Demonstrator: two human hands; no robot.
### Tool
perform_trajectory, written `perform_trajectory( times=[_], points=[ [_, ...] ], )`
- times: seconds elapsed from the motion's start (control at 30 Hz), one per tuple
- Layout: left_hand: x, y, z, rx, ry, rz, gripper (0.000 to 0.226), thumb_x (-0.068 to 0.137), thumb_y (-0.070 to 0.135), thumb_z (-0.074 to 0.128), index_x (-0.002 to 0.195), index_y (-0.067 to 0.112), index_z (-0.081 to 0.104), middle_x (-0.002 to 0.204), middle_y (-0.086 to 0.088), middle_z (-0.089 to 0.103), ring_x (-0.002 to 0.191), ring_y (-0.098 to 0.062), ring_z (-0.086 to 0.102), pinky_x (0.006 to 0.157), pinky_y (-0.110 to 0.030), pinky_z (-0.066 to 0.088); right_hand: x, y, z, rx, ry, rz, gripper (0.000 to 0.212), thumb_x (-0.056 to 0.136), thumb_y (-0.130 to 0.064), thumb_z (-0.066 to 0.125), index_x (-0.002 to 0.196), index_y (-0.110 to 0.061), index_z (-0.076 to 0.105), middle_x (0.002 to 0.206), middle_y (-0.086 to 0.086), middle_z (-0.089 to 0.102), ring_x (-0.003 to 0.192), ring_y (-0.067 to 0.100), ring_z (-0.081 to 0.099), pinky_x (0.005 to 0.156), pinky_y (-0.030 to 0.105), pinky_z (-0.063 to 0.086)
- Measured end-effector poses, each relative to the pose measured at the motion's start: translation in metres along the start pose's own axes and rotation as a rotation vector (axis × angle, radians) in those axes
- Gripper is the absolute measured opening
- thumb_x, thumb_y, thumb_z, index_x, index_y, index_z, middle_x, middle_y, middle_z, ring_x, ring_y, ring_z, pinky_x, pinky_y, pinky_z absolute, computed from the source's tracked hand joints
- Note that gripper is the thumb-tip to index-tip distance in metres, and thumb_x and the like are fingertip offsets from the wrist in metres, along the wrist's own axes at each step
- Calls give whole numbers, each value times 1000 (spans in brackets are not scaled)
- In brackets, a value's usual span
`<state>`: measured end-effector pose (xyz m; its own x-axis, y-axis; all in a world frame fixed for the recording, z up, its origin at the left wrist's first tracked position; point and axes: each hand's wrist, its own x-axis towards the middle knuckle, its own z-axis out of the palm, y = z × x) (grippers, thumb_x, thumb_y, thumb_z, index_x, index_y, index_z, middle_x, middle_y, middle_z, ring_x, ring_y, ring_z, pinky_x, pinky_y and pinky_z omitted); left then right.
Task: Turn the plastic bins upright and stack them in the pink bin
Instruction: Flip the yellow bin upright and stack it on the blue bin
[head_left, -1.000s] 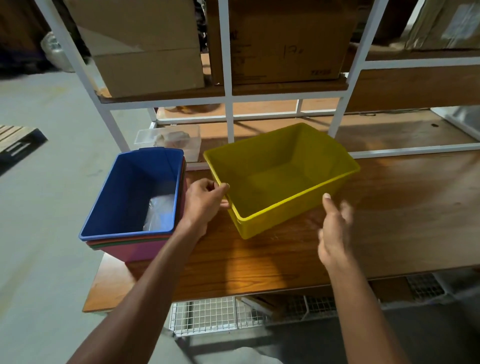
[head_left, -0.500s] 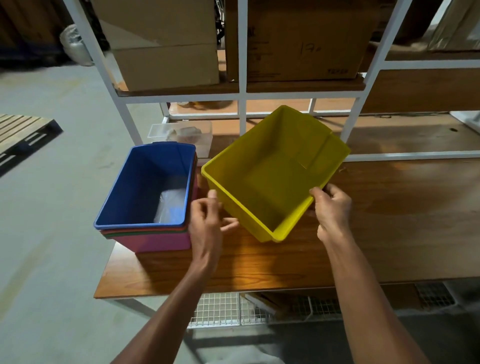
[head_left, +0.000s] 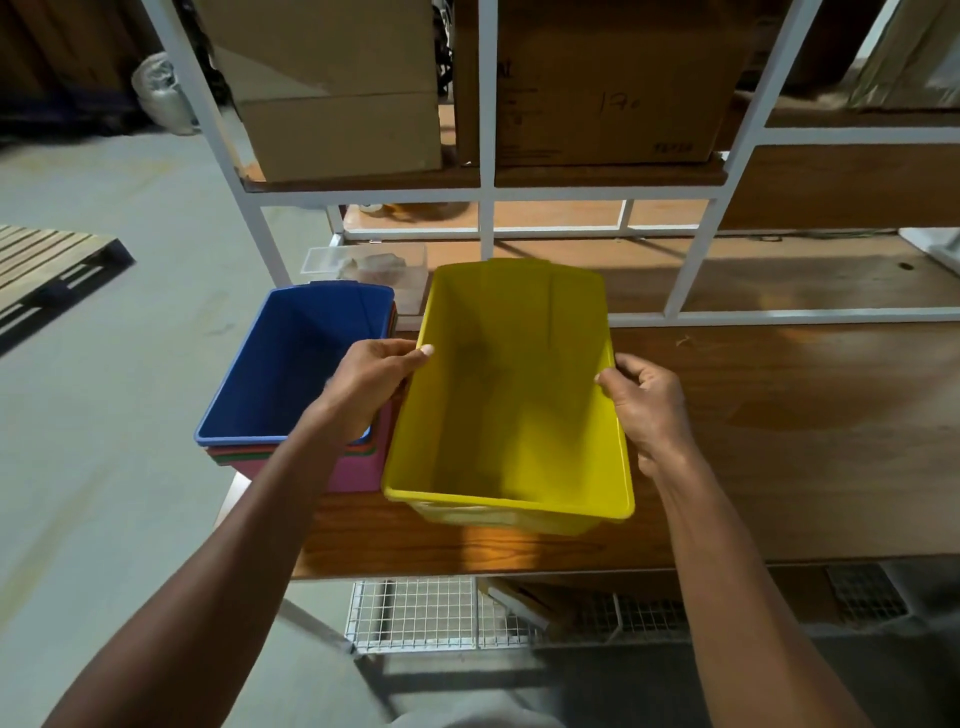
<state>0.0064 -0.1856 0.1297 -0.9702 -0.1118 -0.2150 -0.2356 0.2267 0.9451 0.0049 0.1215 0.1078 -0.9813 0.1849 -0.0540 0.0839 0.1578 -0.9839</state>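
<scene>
Presently: yellow bin (head_left: 509, 405), mouth up, long axis running away from me, above the worktop (head_left: 779, 415) beside the pink bin (head_left: 358, 470) stack. My left hand (head_left: 371, 387) and right hand (head_left: 647, 402) fingers grip its long rims.

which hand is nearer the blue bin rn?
Left. The left hand grips the yellow bin rim over the blue bin; the right hand grips the far rim.
</scene>
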Motion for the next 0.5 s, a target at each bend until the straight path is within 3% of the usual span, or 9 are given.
perform_trajectory(
  times=[0.13, 0.23, 0.37, 0.5],
  points=[
    [-13, 5, -2, -55, 63, 55, 35, 97, 27, 71, 125, 7, 74, 112, -11, 77, 116, -40, 70, 99, -49, 58, 1, -12, -4, 37, -25, -30, 21, 93, -16, 75, 112, -25, 78, 108, 3, 80, 102, 25, 75, 91, 43, 61],
    [-23, 11, -7, -83, 100, 73, 30, 94, 29, 72, 119, 11, 76, 118, -19, 76, 117, -46, 68, 100, -56, 56, 3, -26, -1, 72, -68, -54, 8, 94, -25, 77, 101, -26, 79, 96, -3, 79, 91, 18, 72, 89, 41, 57],
    [-35, 22, -23, -157, 159, 94, 35, 101, 28, 65, 129, 9, 73, 117, -11, 76, 113, -31, 71, 94, -42, 59, 6, -42, 11, 125, -113, 23, 25, 100, -30, 64, 114, -16, 79, 97, -1, 81, 96, 18, 72, 92, 41, 55],
    [-37, 26, -52, -254, 165, 108, 27, 105, 31, 61, 118, 14, 77, 119, -21, 74, 107, -32, 70, 97, -48, 58, 5, -55, 32, 129, -155, 7, 23, 101, -21, 58, 108, -17, 80, 86, -7, 82, 84, 12, 72, 88, 38, 56]
  ],
)
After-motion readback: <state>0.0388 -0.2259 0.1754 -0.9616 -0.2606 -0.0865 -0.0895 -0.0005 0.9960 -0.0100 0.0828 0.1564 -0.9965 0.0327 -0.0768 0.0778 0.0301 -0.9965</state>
